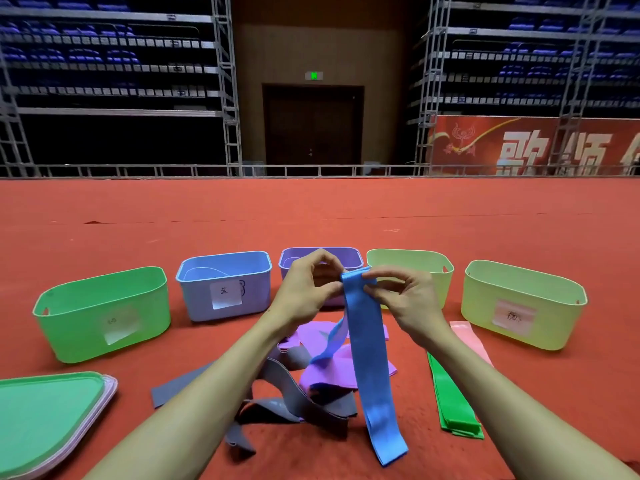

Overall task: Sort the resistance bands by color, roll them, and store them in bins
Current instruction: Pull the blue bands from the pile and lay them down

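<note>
A long blue resistance band (372, 362) hangs from both hands over the red floor, its lower end lying on the floor. My left hand (308, 289) pinches its top left edge and my right hand (405, 299) pinches the top right edge. Below lie purple bands (320, 370) and grey bands (291, 403) in a loose pile, a folded green band (453, 407) and a pink band (467, 337) partly under my right forearm. Five bins stand in a row: green (104, 313), blue (225, 285), purple (349, 258), pale yellow-green (415, 265) and another pale yellow-green (523, 303).
A stack of bin lids (48, 420), green on top, lies at the lower left. Red carpet (311, 209) stretches away to a metal rail, scaffolding and a dark door at the back.
</note>
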The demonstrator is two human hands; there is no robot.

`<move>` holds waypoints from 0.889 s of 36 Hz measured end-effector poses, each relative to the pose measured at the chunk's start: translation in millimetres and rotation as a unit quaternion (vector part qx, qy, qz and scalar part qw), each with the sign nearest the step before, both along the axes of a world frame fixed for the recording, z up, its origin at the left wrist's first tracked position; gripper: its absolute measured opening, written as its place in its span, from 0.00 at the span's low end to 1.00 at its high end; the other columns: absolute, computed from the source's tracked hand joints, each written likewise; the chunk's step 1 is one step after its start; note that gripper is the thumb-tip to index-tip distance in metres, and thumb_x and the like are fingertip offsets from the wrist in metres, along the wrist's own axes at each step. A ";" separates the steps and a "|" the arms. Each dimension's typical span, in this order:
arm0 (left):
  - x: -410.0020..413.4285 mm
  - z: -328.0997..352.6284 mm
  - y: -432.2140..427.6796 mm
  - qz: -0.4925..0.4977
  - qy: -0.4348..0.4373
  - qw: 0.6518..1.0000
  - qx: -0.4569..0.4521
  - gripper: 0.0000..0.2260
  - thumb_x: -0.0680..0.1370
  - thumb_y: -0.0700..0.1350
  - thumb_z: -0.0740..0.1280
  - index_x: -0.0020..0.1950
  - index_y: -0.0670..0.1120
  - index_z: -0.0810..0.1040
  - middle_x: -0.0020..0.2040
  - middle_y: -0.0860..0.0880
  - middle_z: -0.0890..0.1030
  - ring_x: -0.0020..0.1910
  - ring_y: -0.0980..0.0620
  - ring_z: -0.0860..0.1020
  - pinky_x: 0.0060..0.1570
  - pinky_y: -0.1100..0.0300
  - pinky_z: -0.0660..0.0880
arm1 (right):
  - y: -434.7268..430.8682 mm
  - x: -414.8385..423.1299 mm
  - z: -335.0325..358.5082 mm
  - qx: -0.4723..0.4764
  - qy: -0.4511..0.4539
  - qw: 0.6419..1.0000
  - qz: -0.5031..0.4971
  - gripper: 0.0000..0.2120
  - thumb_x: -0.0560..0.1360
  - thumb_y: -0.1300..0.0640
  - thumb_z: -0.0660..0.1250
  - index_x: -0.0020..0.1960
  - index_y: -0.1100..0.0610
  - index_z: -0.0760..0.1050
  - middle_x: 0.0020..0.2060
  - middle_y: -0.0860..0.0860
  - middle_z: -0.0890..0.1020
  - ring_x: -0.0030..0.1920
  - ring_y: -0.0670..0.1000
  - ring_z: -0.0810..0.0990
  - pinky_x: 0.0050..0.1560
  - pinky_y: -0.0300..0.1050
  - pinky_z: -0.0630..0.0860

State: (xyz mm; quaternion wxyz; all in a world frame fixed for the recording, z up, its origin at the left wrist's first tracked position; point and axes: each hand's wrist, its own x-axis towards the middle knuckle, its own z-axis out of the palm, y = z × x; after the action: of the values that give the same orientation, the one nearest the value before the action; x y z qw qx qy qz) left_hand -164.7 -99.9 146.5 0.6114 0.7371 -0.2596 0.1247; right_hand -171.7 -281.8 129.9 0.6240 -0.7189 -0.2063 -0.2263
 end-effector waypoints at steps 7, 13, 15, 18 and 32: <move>-8.5 3.2 -1.3 -0.007 -0.009 1.000 0.002 0.11 0.73 0.27 0.65 0.45 0.43 0.76 0.44 0.51 0.82 0.47 0.55 0.81 0.49 0.61 0.78 | 1.3 -1.3 0.2 -0.005 -0.019 1.000 -0.014 0.19 0.69 0.75 0.70 0.41 0.49 0.82 0.38 0.45 0.85 0.41 0.47 0.84 0.48 0.49 0.81; -13.6 1.7 -5.4 -0.004 -0.004 1.000 -0.008 0.05 0.76 0.35 0.68 0.48 0.44 0.77 0.45 0.52 0.80 0.47 0.58 0.80 0.48 0.60 0.79 | 0.3 -3.2 -0.8 -0.011 -0.034 0.999 -0.016 0.20 0.68 0.75 0.71 0.41 0.48 0.83 0.41 0.48 0.86 0.43 0.51 0.84 0.49 0.51 0.81; -14.6 1.4 -8.3 0.003 -0.010 1.000 0.001 0.08 0.74 0.35 0.71 0.49 0.43 0.76 0.44 0.51 0.80 0.43 0.60 0.80 0.43 0.65 0.78 | 0.1 -2.9 -1.7 -0.016 -0.042 0.999 -0.014 0.22 0.68 0.74 0.71 0.41 0.46 0.83 0.42 0.48 0.86 0.44 0.52 0.84 0.49 0.52 0.81; -13.3 -0.8 -11.5 0.028 -0.034 0.999 0.021 0.09 0.72 0.32 0.71 0.47 0.42 0.76 0.43 0.52 0.79 0.39 0.62 0.79 0.41 0.68 0.76 | 0.0 -2.3 -3.4 -0.028 -0.051 0.998 -0.014 0.20 0.68 0.73 0.72 0.42 0.47 0.83 0.43 0.48 0.86 0.45 0.52 0.84 0.49 0.51 0.81; -12.2 3.1 -7.9 0.056 -0.091 0.994 0.038 0.11 0.73 0.30 0.69 0.44 0.46 0.77 0.42 0.54 0.79 0.45 0.58 0.79 0.49 0.63 0.78 | 0.6 -0.4 -5.4 0.017 -0.025 0.999 0.031 0.15 0.67 0.74 0.72 0.45 0.55 0.83 0.50 0.51 0.85 0.56 0.46 0.81 0.52 0.34 0.75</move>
State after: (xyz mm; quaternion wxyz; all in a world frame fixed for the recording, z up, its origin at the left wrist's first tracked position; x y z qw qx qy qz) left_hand -176.9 -107.8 149.6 0.5489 0.7589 -0.2764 0.2152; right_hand -172.1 -281.2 124.5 0.6373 -0.6957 -0.2405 -0.2281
